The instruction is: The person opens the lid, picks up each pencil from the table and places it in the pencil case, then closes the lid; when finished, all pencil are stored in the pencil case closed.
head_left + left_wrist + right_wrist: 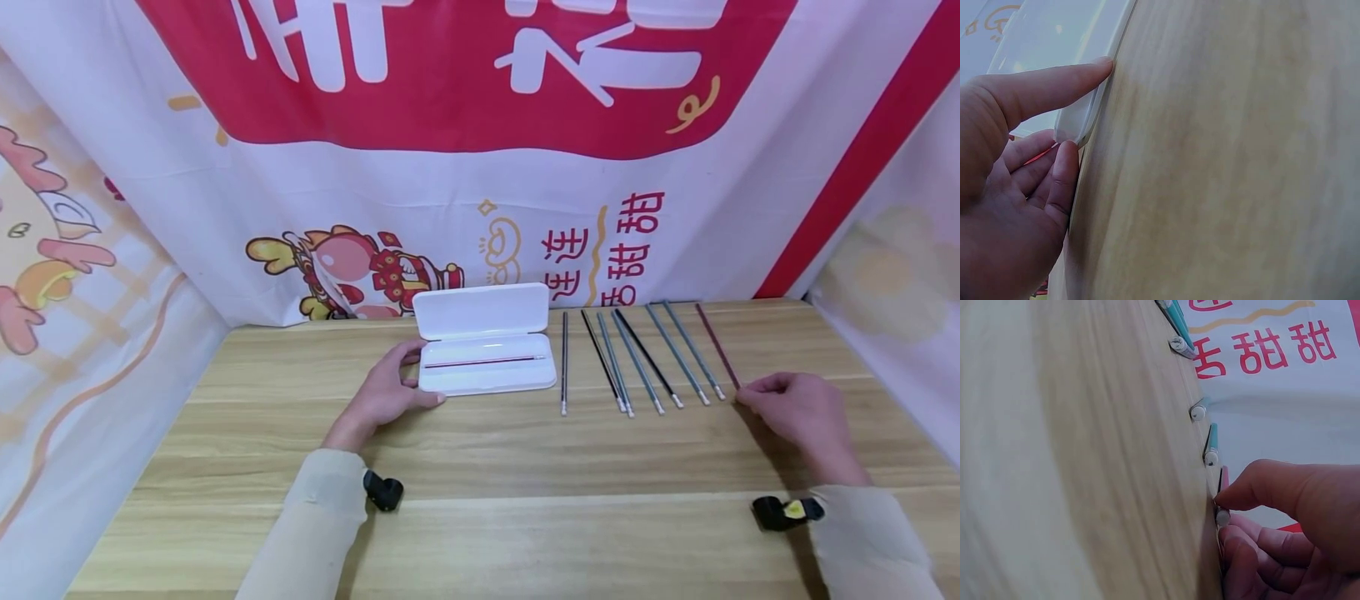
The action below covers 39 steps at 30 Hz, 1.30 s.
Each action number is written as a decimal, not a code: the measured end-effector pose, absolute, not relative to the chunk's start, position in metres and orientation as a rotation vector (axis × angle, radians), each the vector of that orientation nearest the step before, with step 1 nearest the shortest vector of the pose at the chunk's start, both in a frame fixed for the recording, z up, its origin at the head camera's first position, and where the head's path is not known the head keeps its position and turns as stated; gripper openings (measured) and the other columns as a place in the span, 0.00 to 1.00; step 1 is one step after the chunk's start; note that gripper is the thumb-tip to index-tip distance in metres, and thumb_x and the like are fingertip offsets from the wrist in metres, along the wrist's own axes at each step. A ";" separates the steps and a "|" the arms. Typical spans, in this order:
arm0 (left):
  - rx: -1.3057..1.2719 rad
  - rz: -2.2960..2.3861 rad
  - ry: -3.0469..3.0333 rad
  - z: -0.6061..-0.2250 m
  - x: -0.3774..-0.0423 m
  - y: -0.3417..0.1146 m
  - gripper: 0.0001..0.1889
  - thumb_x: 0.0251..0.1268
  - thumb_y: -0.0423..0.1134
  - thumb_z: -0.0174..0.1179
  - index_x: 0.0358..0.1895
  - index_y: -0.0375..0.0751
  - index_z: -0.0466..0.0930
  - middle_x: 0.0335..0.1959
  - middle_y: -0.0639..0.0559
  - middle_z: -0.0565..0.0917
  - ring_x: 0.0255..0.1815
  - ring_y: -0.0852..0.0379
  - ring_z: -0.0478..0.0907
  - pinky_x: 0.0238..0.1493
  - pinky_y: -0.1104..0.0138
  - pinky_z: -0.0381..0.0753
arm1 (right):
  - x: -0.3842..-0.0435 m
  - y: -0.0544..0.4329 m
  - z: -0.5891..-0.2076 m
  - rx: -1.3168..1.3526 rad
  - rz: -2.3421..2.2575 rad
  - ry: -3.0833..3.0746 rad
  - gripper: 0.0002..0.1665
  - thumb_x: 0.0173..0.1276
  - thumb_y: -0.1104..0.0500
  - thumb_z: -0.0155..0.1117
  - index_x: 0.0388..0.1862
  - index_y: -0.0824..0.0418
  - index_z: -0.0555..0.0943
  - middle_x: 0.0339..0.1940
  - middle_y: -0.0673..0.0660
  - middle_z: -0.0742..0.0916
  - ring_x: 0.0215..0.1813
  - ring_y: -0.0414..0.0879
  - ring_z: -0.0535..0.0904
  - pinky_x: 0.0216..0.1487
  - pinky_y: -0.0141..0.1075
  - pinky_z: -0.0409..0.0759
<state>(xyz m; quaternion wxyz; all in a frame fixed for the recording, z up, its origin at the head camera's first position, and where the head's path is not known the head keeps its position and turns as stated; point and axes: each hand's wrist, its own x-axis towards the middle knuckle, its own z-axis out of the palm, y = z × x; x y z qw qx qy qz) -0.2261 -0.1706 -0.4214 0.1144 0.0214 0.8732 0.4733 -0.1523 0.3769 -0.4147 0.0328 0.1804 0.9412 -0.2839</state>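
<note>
A white pencil case [487, 390] stands with its lid [482, 312] raised, and one red pencil [483, 362] lies lengthwise inside. My left hand [392, 385] holds the case by its left end. In the left wrist view the thumb [1054, 87] lies along the front edge, with the curled fingers at the corner. Over on the right, my right hand [801, 410] pinches the near end of a dark red pencil [717, 343] lying on the table. Thumb and fingers meet around its white eraser end [1222, 517] in the right wrist view.
Several dark and blue-green pencils lie between case and right hand, among them a black pencil [564, 362] and a blue-green pencil [693, 350], eraser ends toward me. The wood-grain table [525, 500] ends at a printed cloth [450, 208] behind; cloth also hangs at both sides.
</note>
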 end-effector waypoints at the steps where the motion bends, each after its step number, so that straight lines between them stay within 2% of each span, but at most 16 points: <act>1: 0.066 1.386 2.561 -0.421 -0.226 -0.170 0.47 0.63 0.40 0.79 0.83 0.50 0.63 0.82 0.40 0.68 0.69 0.37 0.80 0.76 0.45 0.78 | -0.153 0.377 -0.415 0.557 -0.872 2.896 0.25 0.76 0.47 0.68 0.50 0.70 0.87 0.49 0.72 0.88 0.48 0.61 0.77 0.37 0.38 0.72; 11: 0.063 1.399 2.548 -0.419 -0.225 -0.169 0.47 0.63 0.38 0.79 0.83 0.50 0.63 0.82 0.39 0.68 0.70 0.38 0.80 0.76 0.46 0.78 | -0.153 0.380 -0.417 0.572 -0.932 2.858 0.28 0.77 0.45 0.66 0.54 0.71 0.85 0.50 0.71 0.88 0.47 0.59 0.77 0.36 0.36 0.74; 17: 0.069 1.416 2.538 -0.420 -0.225 -0.169 0.48 0.63 0.37 0.79 0.84 0.49 0.62 0.81 0.39 0.69 0.71 0.38 0.80 0.76 0.46 0.79 | -0.153 0.384 -0.417 0.589 -1.065 2.779 0.30 0.80 0.45 0.63 0.59 0.71 0.83 0.41 0.62 0.90 0.41 0.52 0.83 0.34 0.35 0.80; 22: 0.073 1.413 2.541 -0.421 -0.226 -0.170 0.48 0.63 0.37 0.79 0.84 0.49 0.62 0.81 0.38 0.68 0.71 0.37 0.80 0.76 0.46 0.78 | -0.151 0.387 -0.417 0.583 -1.211 2.713 0.31 0.82 0.46 0.61 0.64 0.72 0.80 0.40 0.57 0.90 0.37 0.44 0.84 0.35 0.37 0.87; 28: 0.067 1.411 2.543 -0.420 -0.225 -0.169 0.48 0.63 0.37 0.79 0.84 0.49 0.62 0.81 0.39 0.68 0.72 0.38 0.79 0.76 0.46 0.78 | -0.149 0.393 -0.409 0.500 -1.245 2.735 0.33 0.85 0.44 0.57 0.69 0.73 0.78 0.43 0.55 0.91 0.38 0.38 0.84 0.36 0.34 0.87; 31: 0.063 1.420 2.538 -0.419 -0.225 -0.168 0.48 0.63 0.37 0.79 0.84 0.49 0.62 0.82 0.39 0.68 0.73 0.38 0.78 0.76 0.47 0.78 | -0.147 0.394 -0.402 0.470 -1.331 2.713 0.34 0.85 0.44 0.57 0.70 0.73 0.77 0.40 0.46 0.91 0.38 0.36 0.85 0.38 0.31 0.88; 33: 0.063 1.424 2.537 -0.419 -0.224 -0.168 0.48 0.63 0.37 0.79 0.84 0.48 0.62 0.82 0.39 0.68 0.74 0.38 0.77 0.76 0.47 0.78 | -0.146 0.394 -0.397 0.447 -1.419 2.689 0.32 0.85 0.45 0.58 0.69 0.72 0.78 0.37 0.38 0.89 0.37 0.33 0.86 0.39 0.29 0.88; 35: 0.063 1.427 2.536 -0.419 -0.224 -0.169 0.48 0.63 0.37 0.79 0.84 0.48 0.62 0.82 0.39 0.67 0.74 0.38 0.76 0.76 0.46 0.78 | -0.145 0.393 -0.393 0.430 -1.512 2.668 0.26 0.84 0.46 0.60 0.64 0.67 0.82 0.34 0.32 0.88 0.37 0.32 0.87 0.40 0.29 0.89; 39: 0.064 1.420 2.541 -0.420 -0.225 -0.169 0.48 0.63 0.38 0.79 0.84 0.49 0.62 0.82 0.39 0.68 0.75 0.38 0.76 0.77 0.46 0.78 | -0.145 0.390 -0.388 0.368 -1.590 2.686 0.16 0.83 0.50 0.63 0.57 0.59 0.84 0.34 0.28 0.87 0.37 0.31 0.86 0.41 0.29 0.89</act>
